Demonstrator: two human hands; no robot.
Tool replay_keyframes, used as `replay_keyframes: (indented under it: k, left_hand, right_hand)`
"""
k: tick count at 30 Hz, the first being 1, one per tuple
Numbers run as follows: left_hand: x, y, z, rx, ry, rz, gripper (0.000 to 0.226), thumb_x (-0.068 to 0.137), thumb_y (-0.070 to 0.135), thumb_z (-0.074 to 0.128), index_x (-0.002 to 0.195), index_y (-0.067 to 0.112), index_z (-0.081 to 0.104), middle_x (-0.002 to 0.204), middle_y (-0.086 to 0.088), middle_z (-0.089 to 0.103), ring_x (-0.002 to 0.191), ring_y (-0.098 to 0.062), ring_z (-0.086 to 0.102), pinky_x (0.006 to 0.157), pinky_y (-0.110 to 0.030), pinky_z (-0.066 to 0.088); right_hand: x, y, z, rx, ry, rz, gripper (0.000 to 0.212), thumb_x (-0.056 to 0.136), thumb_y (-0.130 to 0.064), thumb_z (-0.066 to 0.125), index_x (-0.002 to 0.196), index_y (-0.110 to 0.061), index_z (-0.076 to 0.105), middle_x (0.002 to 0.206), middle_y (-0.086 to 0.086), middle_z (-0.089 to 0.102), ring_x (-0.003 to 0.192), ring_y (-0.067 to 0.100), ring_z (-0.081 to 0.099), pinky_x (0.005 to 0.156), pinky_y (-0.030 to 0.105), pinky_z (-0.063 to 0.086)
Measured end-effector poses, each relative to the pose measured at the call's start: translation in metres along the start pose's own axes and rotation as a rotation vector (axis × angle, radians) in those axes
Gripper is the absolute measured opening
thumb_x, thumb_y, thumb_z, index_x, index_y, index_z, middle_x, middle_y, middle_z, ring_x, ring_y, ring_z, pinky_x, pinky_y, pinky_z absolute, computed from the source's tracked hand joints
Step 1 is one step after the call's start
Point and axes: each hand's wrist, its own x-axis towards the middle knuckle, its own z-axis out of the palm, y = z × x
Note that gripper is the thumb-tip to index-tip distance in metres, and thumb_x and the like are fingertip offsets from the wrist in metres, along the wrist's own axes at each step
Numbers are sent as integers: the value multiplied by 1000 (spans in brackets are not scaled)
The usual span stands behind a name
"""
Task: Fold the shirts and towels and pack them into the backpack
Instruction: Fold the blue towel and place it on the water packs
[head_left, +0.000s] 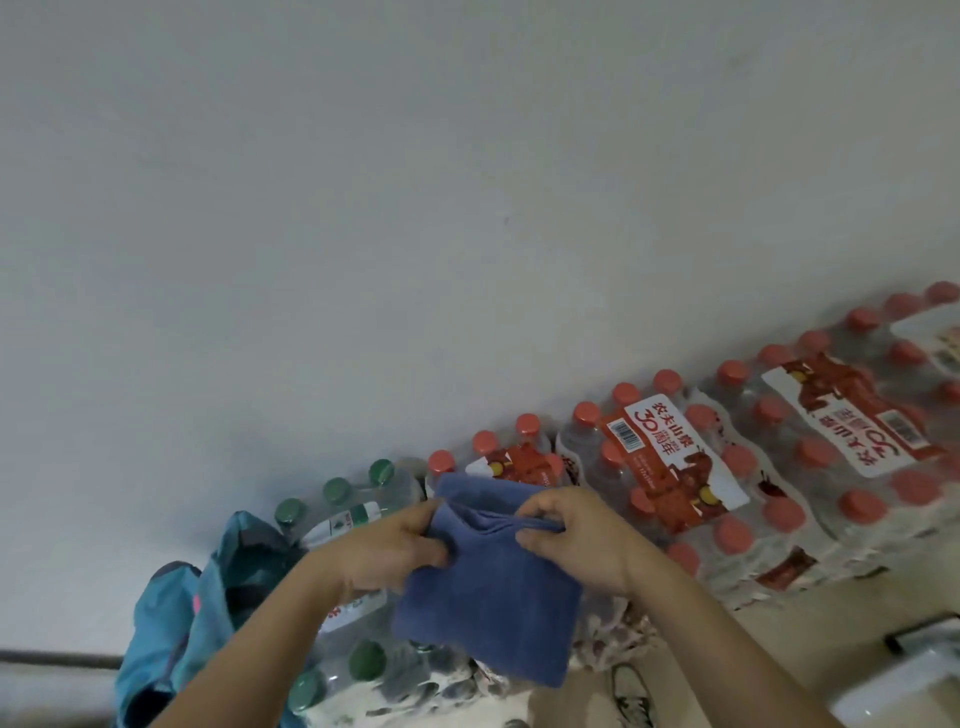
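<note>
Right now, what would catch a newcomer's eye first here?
The left hand and right hand hold a folded blue towel at the centre. Behind it, packs of red-capped water bottles run along the wall to the right. A teal backpack sits at lower left.

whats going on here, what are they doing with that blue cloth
A person holds a folded blue towel up with both hands: the left hand and right hand each grip its top edge. It is not packed yet. The teal backpack sits low on the left. Below the towel, wrapped packs of green-capped bottles and red-capped bottles line the wall.
</note>
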Motion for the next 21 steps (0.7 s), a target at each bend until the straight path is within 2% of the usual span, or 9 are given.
replay_keyframes:
  k: [3, 6, 7, 9, 11, 13, 16, 18, 21]
  left_hand:
    - [8, -4, 9, -46, 160, 29, 32, 82, 9, 58, 106, 30, 60, 107, 6, 68, 96, -6, 63, 80, -24, 52]
    - [16, -6, 10, 33, 339, 51, 22, 82, 13, 55, 98, 28, 61, 100, 6, 68, 94, -11, 62, 83, -31, 51]
    - [15, -7, 13, 56, 378, 53, 17, 83, 15, 56, 95, 27, 60, 95, 7, 67, 89, -9, 61, 80, -30, 50]
    - [13, -7, 19, 81, 496, 77, 9, 87, 21, 60, 87, 29, 58, 85, 13, 64, 77, -1, 58, 69, -19, 45]
    - [15, -9, 24, 87, 644, 111, 10, 89, 28, 62, 80, 29, 58, 77, 14, 64, 70, 3, 56, 59, -10, 38]
    - [20, -14, 27, 101, 742, 110, 20, 89, 31, 62, 70, 26, 58, 67, 11, 62, 63, 0, 55, 53, -12, 37]
    - [31, -17, 29, 150, 788, 85, 32, 92, 31, 59, 62, 22, 50, 57, 7, 55, 56, -5, 49, 49, -16, 30]
    - [35, -15, 31, 188, 789, 76, 30, 94, 31, 54, 66, 21, 50, 61, 8, 55, 58, -7, 50, 50, -17, 30]
    - [40, -15, 33, 229, 798, 62, 26, 97, 33, 49, 73, 23, 50, 71, 3, 61, 66, -18, 55, 59, -28, 34]
  right_hand:
    - [2, 5, 9, 18, 156, 24, 6, 87, -24, 62, 83, -28, 66, 82, -11, 68, 79, 6, 63, 73, 32, 52]
    - [5, 6, 13, 32, 166, 22, 19, 81, -19, 64, 98, -28, 68, 90, -14, 70, 85, 1, 63, 77, 28, 53]
    - [6, 5, 13, 10, 168, 7, 24, 80, -17, 63, 101, -28, 67, 93, -14, 70, 87, 2, 63, 79, 28, 53]
    - [9, 1, 13, -53, 198, -43, 24, 81, -16, 61, 100, -28, 67, 93, -13, 69, 87, 3, 62, 78, 27, 51]
    - [13, -3, 14, -94, 224, -71, 19, 82, -17, 60, 96, -29, 66, 90, -12, 68, 83, 3, 61, 74, 25, 50]
    - [18, -3, 16, -135, 255, -65, 11, 85, -23, 61, 95, -28, 65, 88, -11, 68, 81, 5, 60, 73, 27, 50]
    - [21, 2, 19, -238, 319, -20, 10, 90, -31, 59, 96, -24, 64, 88, -9, 67, 79, 9, 59, 69, 27, 47]
    - [22, 6, 21, -279, 369, -7, 13, 92, -34, 55, 97, -24, 63, 89, -9, 66, 78, 10, 57, 66, 26, 42]
    - [27, 8, 24, -349, 379, -16, 15, 95, -36, 49, 97, -24, 59, 89, -9, 63, 77, 11, 53, 64, 26, 37]
